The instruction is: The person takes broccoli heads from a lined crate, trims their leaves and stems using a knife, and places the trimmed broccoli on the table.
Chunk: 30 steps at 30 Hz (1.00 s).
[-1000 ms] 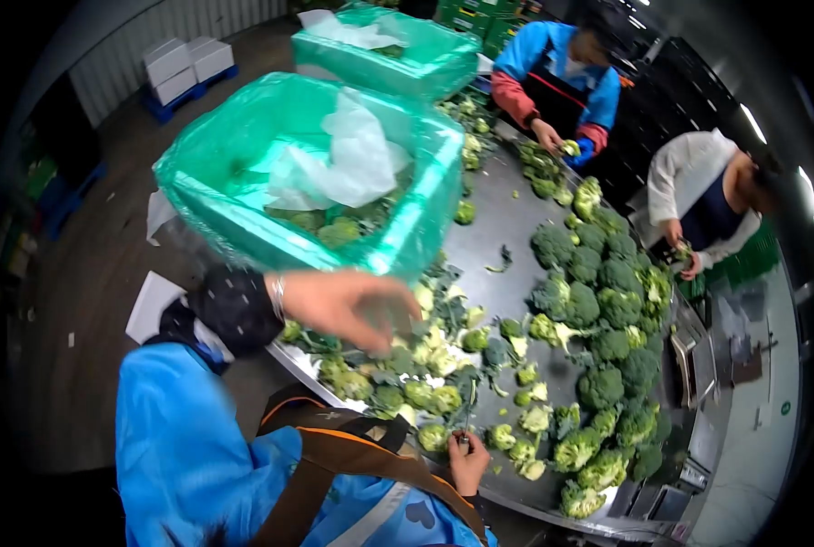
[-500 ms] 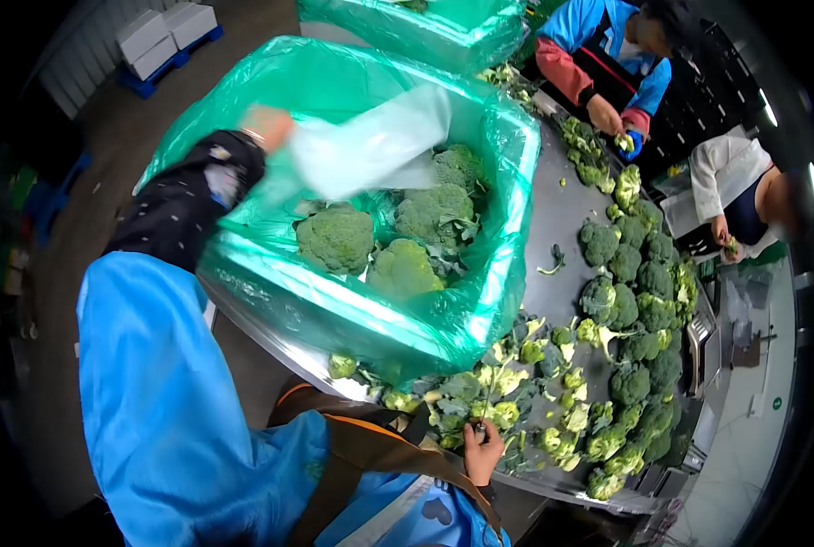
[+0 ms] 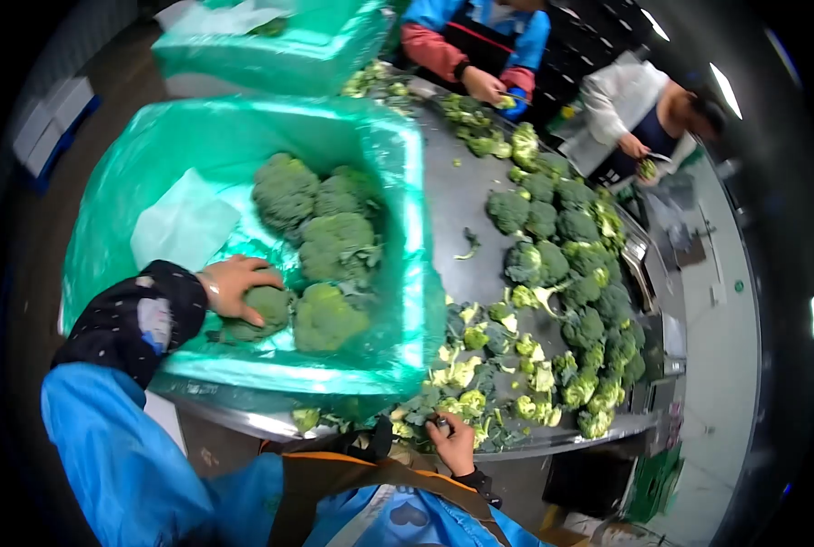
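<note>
My left hand [image 3: 239,290] reaches into a bin lined with green plastic [image 3: 398,301], its fingers curled over a broccoli head [image 3: 266,312] near the bin's front wall. Several more broccoli heads [image 3: 336,246] sit in the bin to the right of that hand. Beyond my wrist a white sheet [image 3: 184,221] lies loose in the bin. My right hand [image 3: 454,439] is low at the table's front edge, closed around the dark handle of a knife [image 3: 443,425]. Broccoli trimmings [image 3: 462,401] lie just past it, and the blade is hard to make out among them.
Many broccoli heads [image 3: 562,264] cover the right of the metal table [image 3: 453,219]. Two people stand across it, one with a blue-gloved hand [image 3: 515,105], the other in white sleeves [image 3: 612,100]. A second green-lined bin [image 3: 279,59] stands behind the first.
My left hand has let go of the white sheet, which now lies in the bin, and has come down onto a broccoli head. My view has shifted to the right.
</note>
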Each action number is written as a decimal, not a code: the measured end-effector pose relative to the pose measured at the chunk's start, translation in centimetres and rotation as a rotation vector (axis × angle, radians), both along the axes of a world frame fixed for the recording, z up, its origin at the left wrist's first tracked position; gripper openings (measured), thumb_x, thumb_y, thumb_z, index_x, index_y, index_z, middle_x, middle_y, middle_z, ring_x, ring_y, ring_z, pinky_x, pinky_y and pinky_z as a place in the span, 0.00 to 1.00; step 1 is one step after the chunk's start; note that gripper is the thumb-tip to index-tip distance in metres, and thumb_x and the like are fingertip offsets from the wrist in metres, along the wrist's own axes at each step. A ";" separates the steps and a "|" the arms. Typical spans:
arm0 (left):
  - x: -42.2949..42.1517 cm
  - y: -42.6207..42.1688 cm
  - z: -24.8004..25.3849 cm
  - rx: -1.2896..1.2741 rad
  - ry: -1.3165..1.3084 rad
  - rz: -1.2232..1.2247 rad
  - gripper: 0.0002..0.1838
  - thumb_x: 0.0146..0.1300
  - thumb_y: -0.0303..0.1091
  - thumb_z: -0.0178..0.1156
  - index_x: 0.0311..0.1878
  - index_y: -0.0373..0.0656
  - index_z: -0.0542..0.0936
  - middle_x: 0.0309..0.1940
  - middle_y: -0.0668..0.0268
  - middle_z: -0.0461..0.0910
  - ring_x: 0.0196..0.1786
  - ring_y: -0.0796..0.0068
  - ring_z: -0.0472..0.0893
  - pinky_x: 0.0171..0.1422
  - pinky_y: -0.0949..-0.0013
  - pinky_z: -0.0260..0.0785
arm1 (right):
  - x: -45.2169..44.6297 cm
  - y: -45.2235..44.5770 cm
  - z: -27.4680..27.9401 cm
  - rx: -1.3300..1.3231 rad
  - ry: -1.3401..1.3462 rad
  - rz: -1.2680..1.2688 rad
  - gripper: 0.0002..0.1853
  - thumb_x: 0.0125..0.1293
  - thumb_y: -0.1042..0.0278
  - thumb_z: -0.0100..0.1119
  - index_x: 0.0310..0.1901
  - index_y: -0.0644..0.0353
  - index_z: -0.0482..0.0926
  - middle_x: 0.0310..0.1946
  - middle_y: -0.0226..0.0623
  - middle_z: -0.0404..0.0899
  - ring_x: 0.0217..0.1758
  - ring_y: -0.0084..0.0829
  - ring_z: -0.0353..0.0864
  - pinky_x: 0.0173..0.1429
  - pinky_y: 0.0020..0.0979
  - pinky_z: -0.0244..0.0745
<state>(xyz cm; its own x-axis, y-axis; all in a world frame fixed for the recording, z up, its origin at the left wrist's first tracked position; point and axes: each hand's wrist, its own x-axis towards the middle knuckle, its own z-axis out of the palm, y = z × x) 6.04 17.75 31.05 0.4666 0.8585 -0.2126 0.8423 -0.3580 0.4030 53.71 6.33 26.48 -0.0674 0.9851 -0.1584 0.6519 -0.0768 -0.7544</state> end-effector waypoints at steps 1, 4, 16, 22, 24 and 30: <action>-1.2 0.8 0.3 0.001 0.015 0.019 0.36 0.44 0.48 0.70 0.59 0.48 0.72 0.58 0.56 0.70 0.60 0.53 0.69 0.59 0.54 0.67 | 1.1 -0.7 -1.4 0.014 0.032 -0.030 0.12 0.56 0.70 0.66 0.40 0.65 0.80 0.30 0.40 0.82 0.32 0.25 0.80 0.38 0.29 0.74; -5.3 3.3 0.1 -0.034 -0.027 0.189 0.34 0.50 0.37 0.64 0.63 0.47 0.69 0.59 0.52 0.69 0.61 0.51 0.69 0.63 0.58 0.65 | 1.9 -2.0 -1.0 0.002 -0.029 -0.089 0.12 0.56 0.69 0.65 0.41 0.65 0.81 0.30 0.41 0.82 0.32 0.27 0.81 0.38 0.30 0.74; -1.2 7.0 -5.2 -0.112 0.655 0.284 0.69 0.15 0.43 0.83 0.67 0.56 0.51 0.68 0.53 0.53 0.65 0.42 0.61 0.58 0.42 0.69 | 4.3 -5.0 0.7 0.067 -0.068 -0.083 0.13 0.55 0.66 0.64 0.40 0.63 0.80 0.34 0.49 0.81 0.38 0.47 0.81 0.42 0.37 0.76; -3.1 5.0 -2.1 0.095 0.192 0.412 0.57 0.22 0.33 0.76 0.66 0.50 0.61 0.55 0.51 0.64 0.55 0.49 0.71 0.60 0.54 0.69 | 10.9 -6.7 -0.3 0.111 0.010 -0.298 0.17 0.55 0.65 0.67 0.45 0.63 0.80 0.36 0.46 0.83 0.39 0.35 0.84 0.44 0.31 0.76; -2.3 3.7 1.5 0.331 0.064 0.453 0.49 0.32 0.31 0.71 0.65 0.49 0.62 0.49 0.52 0.67 0.52 0.53 0.70 0.59 0.57 0.66 | 14.6 -5.4 -0.2 0.103 0.071 -0.400 0.16 0.54 0.66 0.67 0.44 0.62 0.81 0.32 0.41 0.82 0.33 0.26 0.80 0.41 0.28 0.74; 5.2 -0.7 14.1 0.728 0.004 0.524 0.35 0.54 0.31 0.65 0.66 0.43 0.64 0.57 0.53 0.71 0.54 0.63 0.76 0.59 0.63 0.69 | 24.3 1.1 -1.7 0.226 -0.146 -0.533 0.21 0.56 0.69 0.62 0.53 0.59 0.75 0.25 0.45 0.79 0.27 0.33 0.78 0.36 0.33 0.73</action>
<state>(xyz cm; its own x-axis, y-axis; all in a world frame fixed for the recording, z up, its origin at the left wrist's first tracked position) 11.24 17.07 45.15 -0.0231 0.8840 0.4670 0.9705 -0.0924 0.2229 78.03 7.45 24.74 0.4520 0.8877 0.0883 0.6660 -0.2699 -0.6954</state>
